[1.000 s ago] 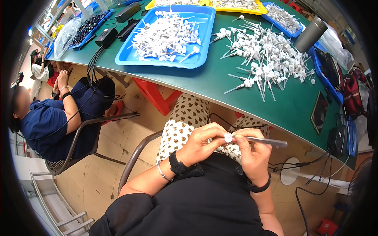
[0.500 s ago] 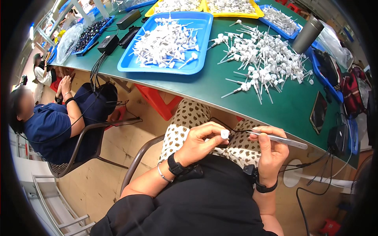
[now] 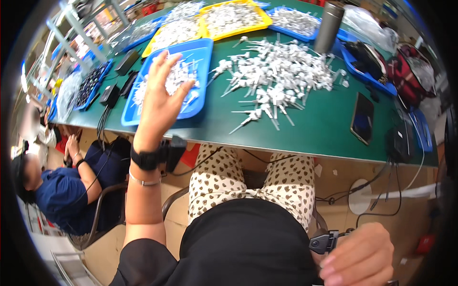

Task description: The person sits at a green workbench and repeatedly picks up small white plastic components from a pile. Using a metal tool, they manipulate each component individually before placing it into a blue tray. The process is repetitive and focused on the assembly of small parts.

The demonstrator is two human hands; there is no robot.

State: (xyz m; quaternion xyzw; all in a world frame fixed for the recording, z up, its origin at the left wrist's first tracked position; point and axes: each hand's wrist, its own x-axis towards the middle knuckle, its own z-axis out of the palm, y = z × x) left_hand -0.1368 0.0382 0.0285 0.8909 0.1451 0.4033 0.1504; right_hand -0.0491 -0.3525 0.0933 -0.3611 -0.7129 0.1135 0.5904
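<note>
A: What lies closest in?

B: The left hand [image 3: 160, 107], back uppermost; its fingers [image 3: 156, 71] are spread wide and the thumb [image 3: 182, 92] angles out to the side; no piece shows in its grasp; whether the fingertips touch anything below, I cannot tell; the right hand [image 3: 360, 257], blurred at lower right, has its fingers loosely curled, and I cannot tell what, if anything, it has hold of.

A: And beneath the left hand?

B: White pieces [image 3: 175, 78], heaped in a blue tray [image 3: 204, 71] and partly hidden by the hand; 1 piece sits at the heap's edge, just beyond the thumb.

A: How do they look?

B: Small and pale; each has a chunky white head and a thin, straight, greyish stem; they lie tangled, stems pointing every way; a larger loose pile [image 3: 281, 71] of the same kind spreads on the green table [image 3: 305, 128], right of the tray, with stray stems fanning toward the near edge.

A: Farther out?

B: 2 yellow trays [image 3: 266, 21] of white parts stand behind; a grey metal flask [image 3: 329, 28] rises beside the pile; a dark phone [image 3: 362, 118] lies to the right; at far left sits a person in navy [image 3: 67, 193], hands together.
</note>
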